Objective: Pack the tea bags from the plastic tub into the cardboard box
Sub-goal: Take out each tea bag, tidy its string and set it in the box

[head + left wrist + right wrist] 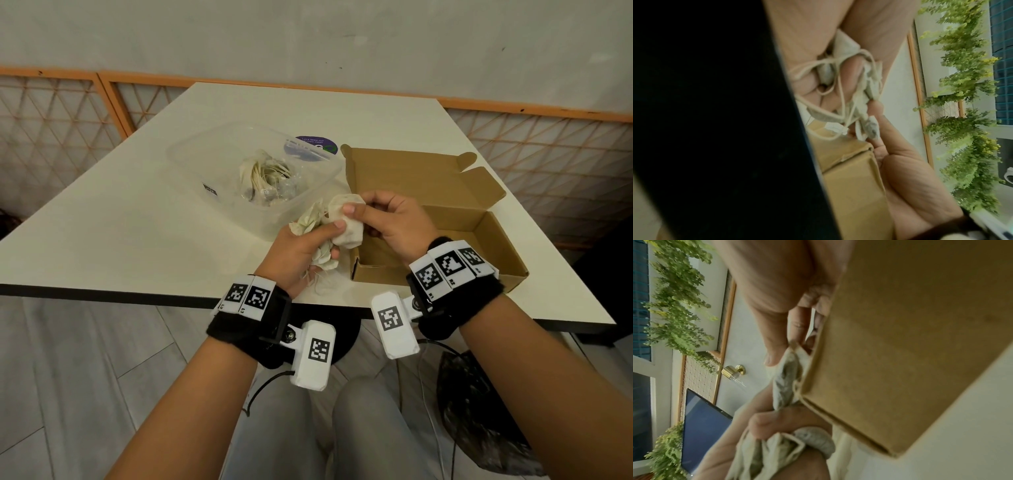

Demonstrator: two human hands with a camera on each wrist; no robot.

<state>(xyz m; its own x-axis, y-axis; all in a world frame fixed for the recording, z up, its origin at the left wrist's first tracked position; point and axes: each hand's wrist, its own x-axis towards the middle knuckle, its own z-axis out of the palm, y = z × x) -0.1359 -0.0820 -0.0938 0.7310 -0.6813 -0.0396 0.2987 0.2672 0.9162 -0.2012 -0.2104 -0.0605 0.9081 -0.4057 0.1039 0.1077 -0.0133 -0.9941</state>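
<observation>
Looking at progress here, I'd say it's early days. The white surface (102, 219) holds both containers side by side: the cardboard box (493, 240) on the right with its lid flapped open toward the back, and the plastic tub (191, 154) on the left, touching or nearly touching the box's far corner. As far as I can see, the bit of box floor that shows looks bare, though the right hand (394, 222) covers part of it, so I can't swear nothing is in there yet. The tub still has a tangled pile of tea bags (267, 178) in it, so plenty is left to move.

Over the surface beside the box's near-left corner, the left hand (298, 253) has its grip closed around a clump of tea bags (315, 222), strings dangling below the fist. The right hand's grip is a pinch on one tea bag (346, 219) at the top of that clump, apparently teasing it free. My guess is singles get separated first, then dropped in.
</observation>
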